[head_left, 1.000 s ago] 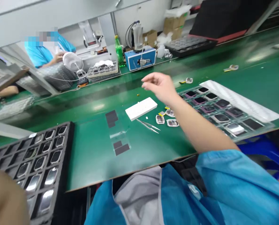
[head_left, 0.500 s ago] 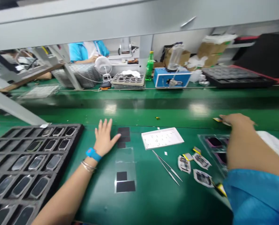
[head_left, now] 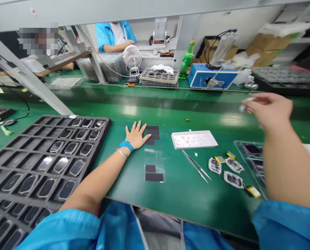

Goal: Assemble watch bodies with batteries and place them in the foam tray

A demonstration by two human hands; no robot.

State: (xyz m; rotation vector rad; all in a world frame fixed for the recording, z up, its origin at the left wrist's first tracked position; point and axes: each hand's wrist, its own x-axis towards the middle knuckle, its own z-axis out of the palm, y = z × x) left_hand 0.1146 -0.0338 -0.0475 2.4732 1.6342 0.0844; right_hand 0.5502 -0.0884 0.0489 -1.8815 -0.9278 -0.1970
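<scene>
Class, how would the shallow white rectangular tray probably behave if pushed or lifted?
The shallow white rectangular tray lies flat with low sides, so it would probably slide rather than tip. Its thin-looking walls suggest it is light. The tiny dark pieces scattered inside look loose and might shift if tilted.

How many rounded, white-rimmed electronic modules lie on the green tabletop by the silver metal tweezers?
3: one module nearest the tweezers, another module to its right, third module nearest the camera. The bare right forearm may hide more.
</scene>
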